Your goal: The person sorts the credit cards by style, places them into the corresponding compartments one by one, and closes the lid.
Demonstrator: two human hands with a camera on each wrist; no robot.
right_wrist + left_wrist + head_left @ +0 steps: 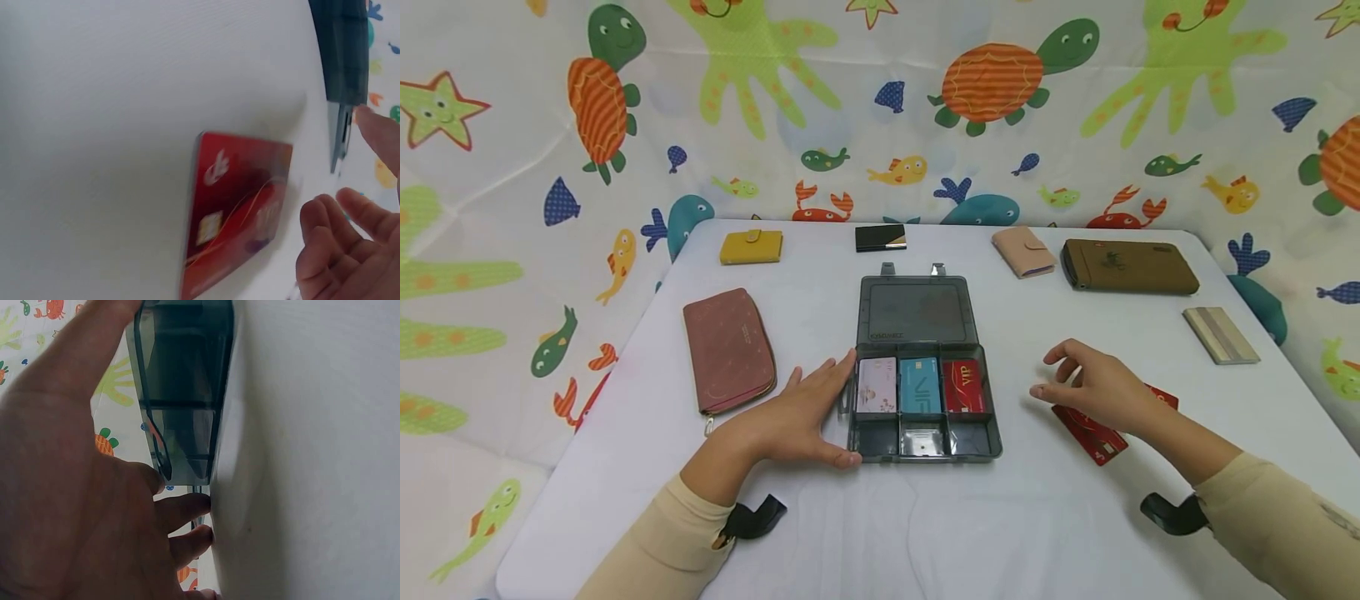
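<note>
A dark translucent plastic box [924, 450] stands with its lid [917, 310] raised away from me. Inside, side by side, are a pale pink card [877, 385], a blue card [920, 386] and a red VIP card [963, 386]. My left hand [786, 415] rests against the box's left side, thumb at the front corner and fingers extended. Above the table at right, my right hand [1093, 385] has loosely bent fingers and holds nothing. Below it lies a red card [240, 206] with a chip; more red [1163, 395] shows behind the wrist, partly hidden.
A brownish-red zip wallet [730, 350] lies at left. Along the back are a yellow wallet [751, 247], a black card holder [881, 238], a pink wallet [1023, 252] and an olive zip wallet [1131, 267]. A beige striped cardholder [1221, 336] lies at right.
</note>
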